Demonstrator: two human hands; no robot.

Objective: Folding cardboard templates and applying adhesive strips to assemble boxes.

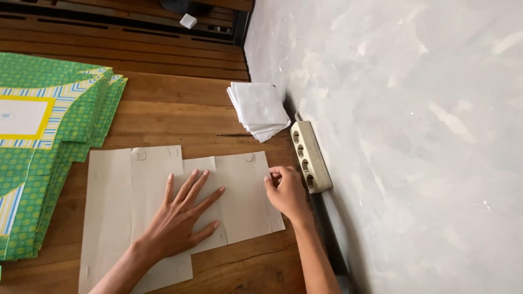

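Note:
A flat, unfolded grey-brown cardboard box blank lies plain side up on the wooden table. My left hand presses flat on its middle, fingers spread. My right hand pinches the blank's right edge flap between thumb and fingers, close to the wall.
A stack of green patterned box blanks lies at the left. A pile of white folded papers sits at the back by the grey wall. A beige power strip lies along the wall, right beside my right hand.

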